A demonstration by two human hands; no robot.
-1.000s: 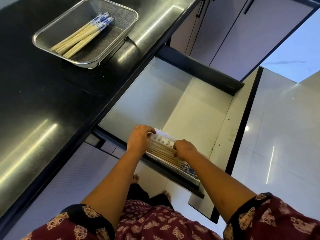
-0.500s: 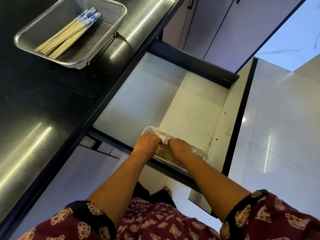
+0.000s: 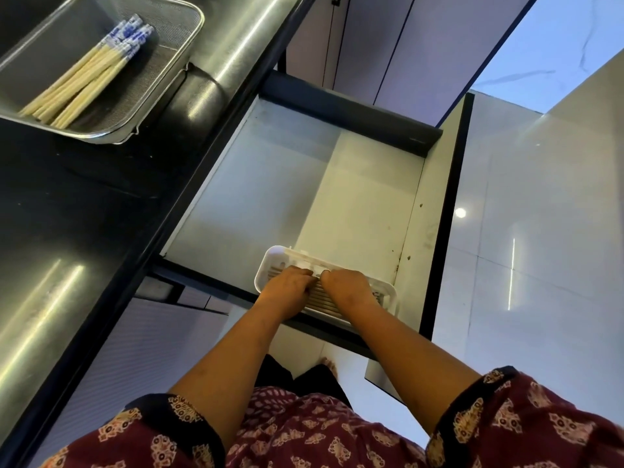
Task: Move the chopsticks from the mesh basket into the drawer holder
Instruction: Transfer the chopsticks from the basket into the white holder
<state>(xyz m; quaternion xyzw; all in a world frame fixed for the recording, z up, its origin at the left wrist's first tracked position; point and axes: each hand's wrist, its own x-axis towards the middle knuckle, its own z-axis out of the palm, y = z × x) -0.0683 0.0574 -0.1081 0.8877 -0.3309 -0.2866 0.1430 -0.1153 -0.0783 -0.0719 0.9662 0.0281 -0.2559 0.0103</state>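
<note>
A white plastic holder (image 3: 270, 261) lies at the near end of the open drawer (image 3: 270, 184). Several wooden chopsticks (image 3: 320, 300) lie inside it, mostly covered by my hands. My left hand (image 3: 287, 285) and my right hand (image 3: 347, 288) sit side by side over the holder, fingertips almost touching, fingers curled down onto those chopsticks. On the black counter at the top left stands the mesh basket (image 3: 189, 38). It holds several more chopsticks (image 3: 87, 82) with blue-and-white ends.
The black countertop (image 3: 84, 214) runs along the left, its edge above the drawer. Grey cabinet doors (image 3: 388, 45) stand beyond the drawer. The drawer front (image 3: 449, 231) juts toward the glossy tiled floor (image 3: 540, 231) on the right.
My hands have drawn together toward the middle of the holder. The blue ends of the chopsticks in the holder, seen earlier past my right hand, are now covered.
</note>
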